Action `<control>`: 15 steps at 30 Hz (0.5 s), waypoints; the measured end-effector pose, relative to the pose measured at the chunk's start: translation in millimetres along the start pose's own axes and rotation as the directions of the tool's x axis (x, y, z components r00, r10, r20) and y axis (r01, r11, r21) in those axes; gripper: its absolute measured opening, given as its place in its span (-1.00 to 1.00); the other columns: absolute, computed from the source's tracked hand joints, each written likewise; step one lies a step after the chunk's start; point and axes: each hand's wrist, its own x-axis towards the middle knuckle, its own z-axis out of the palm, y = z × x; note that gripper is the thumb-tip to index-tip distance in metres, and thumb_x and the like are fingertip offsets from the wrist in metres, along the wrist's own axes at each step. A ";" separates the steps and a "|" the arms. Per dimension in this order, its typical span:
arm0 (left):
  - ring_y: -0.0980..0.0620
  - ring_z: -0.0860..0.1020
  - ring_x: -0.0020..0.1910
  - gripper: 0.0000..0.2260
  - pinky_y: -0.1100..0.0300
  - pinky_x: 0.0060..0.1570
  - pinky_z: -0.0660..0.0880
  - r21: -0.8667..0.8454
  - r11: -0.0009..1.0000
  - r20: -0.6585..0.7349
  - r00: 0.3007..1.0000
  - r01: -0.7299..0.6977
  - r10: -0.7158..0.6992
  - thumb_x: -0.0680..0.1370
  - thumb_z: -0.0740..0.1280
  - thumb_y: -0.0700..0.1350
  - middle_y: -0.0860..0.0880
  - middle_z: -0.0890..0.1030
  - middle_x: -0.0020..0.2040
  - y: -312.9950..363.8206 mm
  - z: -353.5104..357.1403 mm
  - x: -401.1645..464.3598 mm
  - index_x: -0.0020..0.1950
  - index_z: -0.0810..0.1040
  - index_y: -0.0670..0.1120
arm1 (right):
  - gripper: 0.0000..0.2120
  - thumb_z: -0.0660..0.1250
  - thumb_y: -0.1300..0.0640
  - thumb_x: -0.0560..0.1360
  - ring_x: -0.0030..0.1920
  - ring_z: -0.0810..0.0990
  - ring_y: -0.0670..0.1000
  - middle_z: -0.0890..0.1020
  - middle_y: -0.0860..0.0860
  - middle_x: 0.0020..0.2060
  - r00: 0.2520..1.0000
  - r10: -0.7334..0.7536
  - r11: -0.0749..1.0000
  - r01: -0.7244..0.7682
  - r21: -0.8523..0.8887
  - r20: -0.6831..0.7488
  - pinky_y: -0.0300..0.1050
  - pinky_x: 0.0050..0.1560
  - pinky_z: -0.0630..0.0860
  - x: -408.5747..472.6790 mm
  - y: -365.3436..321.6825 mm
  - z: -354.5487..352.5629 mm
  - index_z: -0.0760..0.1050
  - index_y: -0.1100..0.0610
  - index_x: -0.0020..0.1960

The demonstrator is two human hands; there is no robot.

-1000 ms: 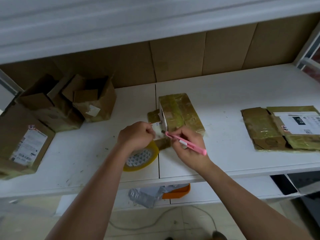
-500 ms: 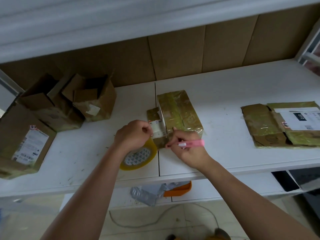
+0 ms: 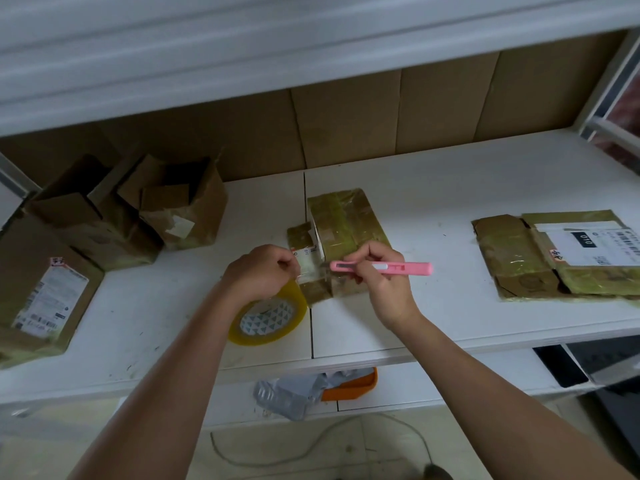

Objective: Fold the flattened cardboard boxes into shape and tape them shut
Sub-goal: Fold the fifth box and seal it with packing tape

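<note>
A small cardboard box wrapped in yellowish tape stands on the white shelf, mid-frame. My left hand pinches a clear strip of tape stretched from the yellow tape roll towards the box's near end. My right hand grips a pink utility knife held level, its tip at the tape strip beside the box. A flattened, taped box with a white shipping label lies to the right.
Two open brown boxes stand at the back left and a labelled box at the far left edge. Cardboard sheets line the back wall. On a lower shelf lie a grey plastic bag and an orange object.
The pink knife has swung from pointing down-right to lying level, its tip now at the tape strip. My left hand keeps the tape stretched beside the box.
</note>
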 end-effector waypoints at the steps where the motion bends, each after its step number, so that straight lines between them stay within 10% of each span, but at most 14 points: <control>1: 0.10 0.54 0.03 -0.79 0.13 -0.05 0.38 -0.004 1.000 0.004 1.000 -0.002 0.002 0.59 0.26 0.06 0.24 0.60 -0.03 -0.9 -0.1 1.1 -0.21 0.61 0.18 | -0.89 0.29 0.38 0.49 -0.24 0.65 -0.11 0.65 -0.08 -0.30 1.000 -0.004 0.998 0.006 -0.058 0.028 -0.24 -0.30 0.55 0.2 0.9 0.2 0.56 0.30 -0.17; 7: 0.13 0.55 0.02 -0.79 0.14 -0.01 0.46 -0.090 0.994 0.049 0.997 -0.058 0.062 0.60 0.30 -0.02 0.20 0.61 -0.06 -6.3 -7.3 6.8 -0.21 0.64 0.10 | -0.88 0.34 0.34 0.44 -0.31 0.59 -0.05 0.64 0.00 -0.30 0.966 -0.032 0.922 0.128 -0.367 0.258 -0.11 -0.36 0.51 -0.5 6.6 -0.2 0.61 0.21 -0.23; 15: 0.09 0.54 0.12 -0.79 -0.02 0.22 0.44 -0.197 0.978 0.026 0.997 -0.068 0.074 0.61 0.28 -0.03 0.14 0.64 -0.01 -20.5 -11.7 -0.2 -0.18 0.64 0.06 | -0.83 0.24 0.38 0.52 -0.18 0.66 -0.03 0.67 0.03 -0.24 0.994 0.094 0.995 -0.093 -0.020 0.061 -0.20 -0.21 0.56 6.4 -5.4 -0.5 0.56 0.23 -0.17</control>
